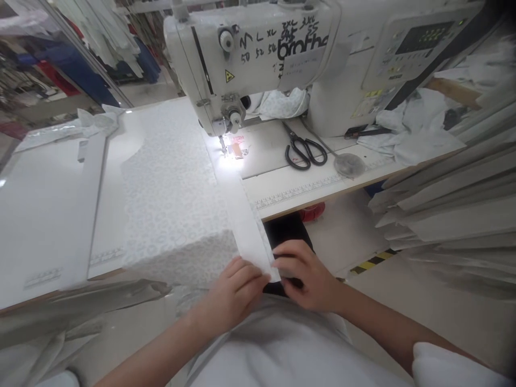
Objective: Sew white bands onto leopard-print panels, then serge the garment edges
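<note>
The sewing machine (258, 59) beyond the fingers carries the printed brand "brothe", cut off by a taped-on paper; above it, handwritten marks read roughly "M L XL" with "50 52 54" beneath, and further scrawls too loose to read. A yellow warning triangle sits on its front, and a small display panel glows green at the far right; its figures are too small to make out.

The left hand (234, 298) and the right hand (308, 277) meet at the near end of a white fabric strip (245, 215), which runs from the fingers up to the lit needle. The left fingers (252, 274) lie curled on the strip's left edge, the right fingers (284, 263) press its right edge; both are partly closed, pinching the cloth at its end, which hangs past the table (48, 215) edge.

Left of the fingers, a patterned white cloth (169, 193) drapes over the table's front edge. A printed ruler scale runs along the table edge just right of the strip. Farther right beyond the fingers lie black scissors (304, 150) and a round metal disc (349, 164). Right of the right hand, open floor shows a yellow-black stripe, and stacked pale fabric strips (451, 209) crowd in.
</note>
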`<state>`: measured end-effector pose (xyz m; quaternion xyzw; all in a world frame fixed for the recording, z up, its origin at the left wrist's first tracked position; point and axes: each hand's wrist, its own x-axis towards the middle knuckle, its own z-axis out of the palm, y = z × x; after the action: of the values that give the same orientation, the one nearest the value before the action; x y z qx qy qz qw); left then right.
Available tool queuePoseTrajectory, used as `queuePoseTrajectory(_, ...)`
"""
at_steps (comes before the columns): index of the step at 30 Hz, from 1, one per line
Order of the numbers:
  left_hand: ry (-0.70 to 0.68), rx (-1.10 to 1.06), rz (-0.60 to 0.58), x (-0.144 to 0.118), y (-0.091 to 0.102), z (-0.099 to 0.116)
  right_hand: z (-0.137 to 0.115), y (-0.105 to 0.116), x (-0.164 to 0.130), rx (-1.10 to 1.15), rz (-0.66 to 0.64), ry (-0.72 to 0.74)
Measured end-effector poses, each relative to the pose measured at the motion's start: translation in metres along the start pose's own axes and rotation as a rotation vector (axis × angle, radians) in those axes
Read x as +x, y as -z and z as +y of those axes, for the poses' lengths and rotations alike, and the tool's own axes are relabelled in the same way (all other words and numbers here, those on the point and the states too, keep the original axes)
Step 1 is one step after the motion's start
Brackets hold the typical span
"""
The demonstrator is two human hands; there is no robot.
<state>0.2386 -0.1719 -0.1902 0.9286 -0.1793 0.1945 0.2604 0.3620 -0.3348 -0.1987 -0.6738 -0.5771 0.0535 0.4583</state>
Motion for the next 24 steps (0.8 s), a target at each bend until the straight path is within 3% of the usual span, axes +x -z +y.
queuePoseTrajectory(2,0.005,-0.049,-0.015,0.004,0.006,0.003,0.002,0.002,0.008,-0.136,-0.046,0.232)
queuePoseTrajectory(4,0.051,-0.156,-0.033,0.012,0.016,-0.002,0.003,0.002,0.017,-0.191,-0.064,0.327)
queuePoseTrajectory(7,0.272,-0.23,0.039,0.028,0.034,-0.029,0.001,0.002,0.025,-0.219,-0.093,0.363)
queuePoseTrajectory(10,0.494,-0.02,0.121,0.04,0.051,-0.072,-0.003,0.005,0.028,-0.204,-0.126,0.363)
queuePoseTrajectory(14,0.518,0.173,0.005,0.04,0.061,-0.108,-0.007,0.004,0.027,-0.154,-0.128,0.296)
queuePoseTrajectory(24,0.47,0.293,-0.234,0.036,0.062,-0.102,-0.009,0.0,0.036,-0.094,-0.2,0.182)
